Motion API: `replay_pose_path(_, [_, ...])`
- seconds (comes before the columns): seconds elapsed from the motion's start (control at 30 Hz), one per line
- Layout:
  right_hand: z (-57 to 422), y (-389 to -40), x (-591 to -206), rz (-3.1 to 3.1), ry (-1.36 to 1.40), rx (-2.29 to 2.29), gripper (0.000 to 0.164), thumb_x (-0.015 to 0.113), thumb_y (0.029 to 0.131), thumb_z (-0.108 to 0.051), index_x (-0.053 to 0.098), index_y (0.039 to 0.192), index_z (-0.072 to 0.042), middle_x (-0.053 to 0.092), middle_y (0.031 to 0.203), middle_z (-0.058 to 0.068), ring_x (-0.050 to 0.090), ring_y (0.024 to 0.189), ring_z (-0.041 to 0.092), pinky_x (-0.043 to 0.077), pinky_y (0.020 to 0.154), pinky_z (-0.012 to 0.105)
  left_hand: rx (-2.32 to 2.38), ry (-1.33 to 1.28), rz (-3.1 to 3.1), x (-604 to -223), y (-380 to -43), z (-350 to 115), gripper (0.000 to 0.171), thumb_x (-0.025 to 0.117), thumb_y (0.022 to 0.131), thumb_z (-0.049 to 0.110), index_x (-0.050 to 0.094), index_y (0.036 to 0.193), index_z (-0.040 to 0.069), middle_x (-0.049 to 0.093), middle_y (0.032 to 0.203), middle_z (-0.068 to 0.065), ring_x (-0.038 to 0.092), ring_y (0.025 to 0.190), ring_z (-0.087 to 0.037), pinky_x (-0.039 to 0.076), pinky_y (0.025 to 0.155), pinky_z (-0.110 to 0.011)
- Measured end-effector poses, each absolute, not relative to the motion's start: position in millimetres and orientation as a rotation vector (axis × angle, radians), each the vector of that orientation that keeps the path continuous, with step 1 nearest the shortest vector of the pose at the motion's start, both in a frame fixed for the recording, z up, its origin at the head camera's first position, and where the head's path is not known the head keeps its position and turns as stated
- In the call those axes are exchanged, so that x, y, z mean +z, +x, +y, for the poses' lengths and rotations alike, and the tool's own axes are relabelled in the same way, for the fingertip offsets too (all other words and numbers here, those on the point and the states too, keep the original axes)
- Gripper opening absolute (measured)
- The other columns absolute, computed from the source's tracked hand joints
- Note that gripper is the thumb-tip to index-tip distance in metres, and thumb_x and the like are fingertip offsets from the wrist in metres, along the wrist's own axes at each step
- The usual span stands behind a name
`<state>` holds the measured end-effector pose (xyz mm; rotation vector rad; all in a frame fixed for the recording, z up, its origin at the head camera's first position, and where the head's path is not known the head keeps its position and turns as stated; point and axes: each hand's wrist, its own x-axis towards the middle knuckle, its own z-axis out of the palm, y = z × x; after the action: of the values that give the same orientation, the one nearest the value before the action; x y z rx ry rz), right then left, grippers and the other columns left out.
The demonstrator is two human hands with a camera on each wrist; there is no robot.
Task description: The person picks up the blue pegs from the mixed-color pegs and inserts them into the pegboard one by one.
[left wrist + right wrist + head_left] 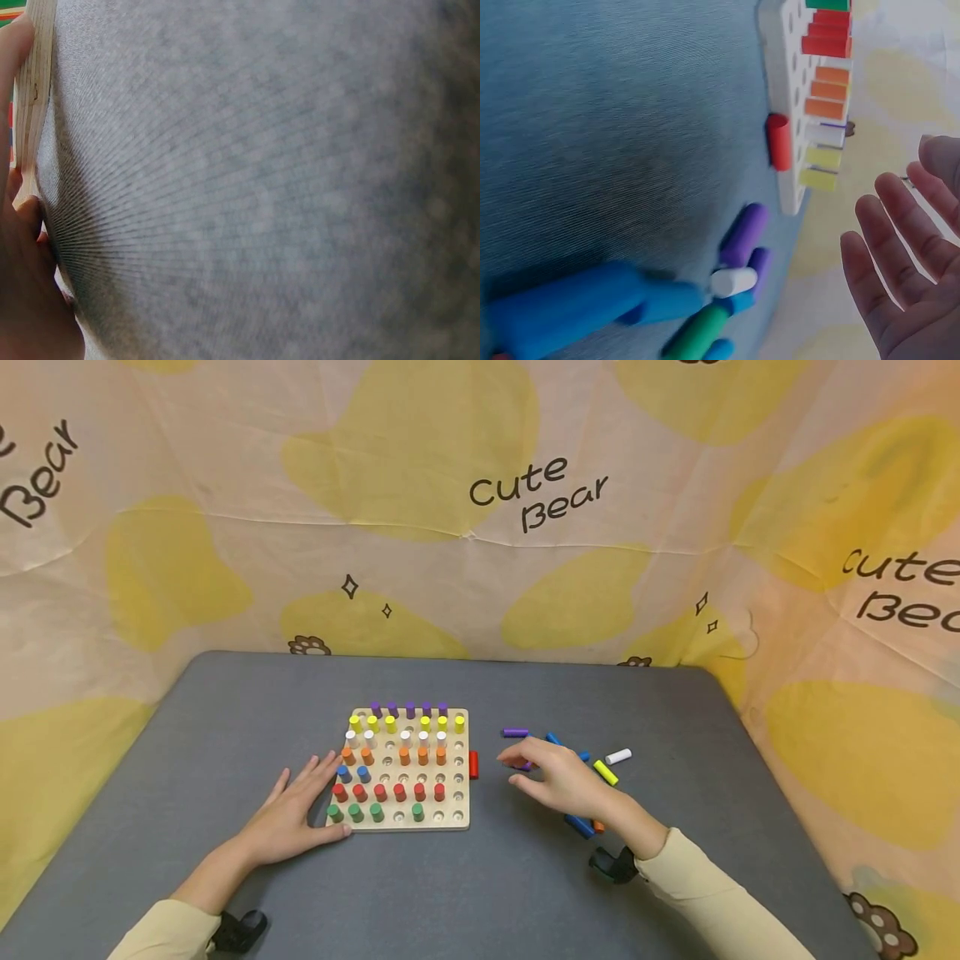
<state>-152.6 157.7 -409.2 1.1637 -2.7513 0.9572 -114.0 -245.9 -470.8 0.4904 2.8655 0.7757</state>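
A wooden pegboard (449, 817) lies on the table with rows of purple, yellow, white, orange, blue, red and green pegs standing in it. Bare holes show among them, mostly toward its right side. My left hand (288, 822) rests against the board's left edge, fingers spread and thumb at the near corner. In the left wrist view, part of that hand touches the board's side (34, 82). Over the loose pegs to the right hovers my right hand (558, 777), its fingers relaxed. The right wrist view shows nothing between those fingers. A red peg (778, 142) lies beside the board's right edge.
Loose pegs lie scattered around and below the right hand, among them a purple peg (515, 733), a white peg (618, 757), a yellow peg (606, 772) and a blue peg (579, 826). A printed cloth (420, 610) hangs behind the grey table (420, 902).
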Motion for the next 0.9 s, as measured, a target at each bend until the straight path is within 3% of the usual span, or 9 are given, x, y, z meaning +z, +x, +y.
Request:
replay_pose_path(0.3, [185,-141,-416,-2.755,1.145,0.985,0.029,0.067,0.084,-0.013,0.059,0.112,-0.01,0.065,0.105,0.004,0.062,0.091,0.017,0.053,0.078,0.035,0.771,0.487,2.858,-473,-115,-248,0.102,0.065,0.07,0.064,0.017,0.149,0.019,0.017,0.153,-0.011,0.012,0.14,-0.036,-0.004,0.108,-0.058])
replay_pose_path(0.53, [207,-130,-422,-2.699,1.084,0.952,0.03,0.07,0.081,-0.014,0.06,0.109,-0.016,0.066,0.1,0.0,0.061,0.085,0.012,0.053,0.071,0.029,0.787,0.498,2.867,-473,-115,-247,0.102,0.065,0.071,0.063,0.018,0.149,0.018,0.019,0.153,-0.013,0.012,0.14,-0.038,-0.004,0.108,-0.059])
replay_pose_path(0.67, [218,-125,-427,-2.691,1.029,0.929,0.03,0.072,0.079,-0.012,0.061,0.106,-0.013,0.063,0.091,-0.002,0.056,0.078,0.007,0.05,0.065,0.023,0.78,0.492,2.874,-473,-114,-247,0.101,0.066,0.071,0.063,0.018,0.149,0.019,0.019,0.153,-0.012,0.013,0.14,-0.037,-0.003,0.108,-0.059])
replay_pose_path(0.9, [232,-115,-437,-2.762,0.893,0.951,0.027,0.073,0.078,-0.012,0.062,0.102,-0.013,0.059,0.086,-0.008,0.053,0.069,0.007,0.048,0.058,0.023,0.781,0.484,2.864,-472,-114,-246,0.101,0.065,0.071,0.064,0.019,0.149,0.018,0.018,0.153,-0.011,0.012,0.14,-0.037,-0.002,0.108,-0.059])
